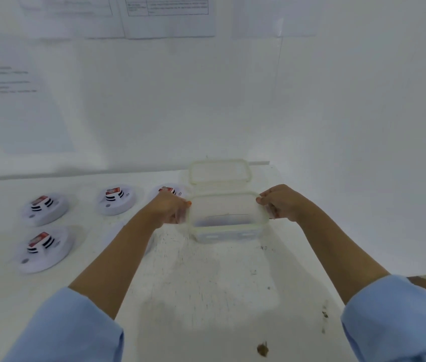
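A clear plastic container [226,227] stands on the white table, in the middle. My left hand [171,209] grips its left end and my right hand [281,205] grips its right end, thumbs at the rim. The container looks empty. Its clear lid [219,171] lies just behind it, near the wall.
Several white round smoke detectors with red and black labels lie to the left: one [45,209], one [44,248], one [116,199], and one [170,190] partly behind my left hand. The table [206,296] is scuffed. Papers [170,17] hang on the white wall.
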A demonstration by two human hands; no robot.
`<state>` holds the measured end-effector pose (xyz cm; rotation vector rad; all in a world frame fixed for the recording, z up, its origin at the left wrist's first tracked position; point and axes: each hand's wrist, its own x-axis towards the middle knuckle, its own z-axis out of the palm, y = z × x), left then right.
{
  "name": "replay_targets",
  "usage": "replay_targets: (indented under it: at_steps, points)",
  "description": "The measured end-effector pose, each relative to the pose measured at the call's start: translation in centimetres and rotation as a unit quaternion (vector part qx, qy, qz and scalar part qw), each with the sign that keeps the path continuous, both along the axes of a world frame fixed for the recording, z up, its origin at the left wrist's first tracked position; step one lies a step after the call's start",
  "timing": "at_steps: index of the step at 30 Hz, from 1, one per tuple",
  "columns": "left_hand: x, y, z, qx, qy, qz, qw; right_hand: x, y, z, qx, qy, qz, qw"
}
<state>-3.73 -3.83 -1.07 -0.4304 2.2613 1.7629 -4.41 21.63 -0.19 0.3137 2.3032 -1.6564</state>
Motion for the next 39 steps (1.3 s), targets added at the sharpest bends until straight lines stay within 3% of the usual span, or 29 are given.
replay_targets:
  at_steps: [6,13,14,16,18,20,22,25,31,34,36,39]
  points:
    - [1.1,0.4,-0.1,0.070,-0.006,0.010,0.998,0.7,0.0,-0.5,-0.018,0.018,-0.037,0.999]
    - [1.1,0.5,-0.6,0.060,0.008,0.034,0.998,0.9,0.2,-0.4,-0.012,0.004,-0.045,0.999]
    - [1.0,0.4,-0.9,0.038,0.019,0.038,0.998,1.0,0.2,-0.4,0.024,0.019,-0.050,0.998]
    - [0.9,0.1,-1.3,-0.093,0.082,0.040,0.991,1.3,-0.1,-0.1,0.141,0.065,-0.061,0.986]
    - [1.1,0.5,-1.4,-0.244,0.152,0.040,0.957,1.8,-0.9,0.0,0.218,0.112,-0.067,0.967]
    - [1.4,1.3,-1.5,-0.302,0.179,0.026,0.936,2.2,-1.8,-0.4,0.253,0.143,-0.052,0.956]
    - [1.2,1.6,-1.8,-0.286,0.164,0.007,0.944,2.5,-2.4,-0.8,0.255,0.156,-0.030,0.954]
    - [1.2,1.0,-2.0,-0.176,0.141,-0.012,0.974,2.7,-2.4,-1.1,0.234,0.176,-0.022,0.956]
    - [1.9,0.6,-2.3,-0.085,0.158,-0.004,0.984,2.9,-1.6,-1.5,0.215,0.207,0.001,0.954]
    - [1.8,0.3,-2.1,-0.151,0.149,-0.057,0.976,2.2,-0.6,-1.3,0.204,0.184,0.053,0.960]
    - [2.1,0.6,-1.6,-0.257,0.197,-0.110,0.940,1.6,-0.4,-1.0,0.199,0.182,0.092,0.959]
    - [3.1,1.9,-1.1,-0.246,0.277,-0.193,0.909,0.4,-1.7,-0.3,0.189,0.212,0.168,0.944]
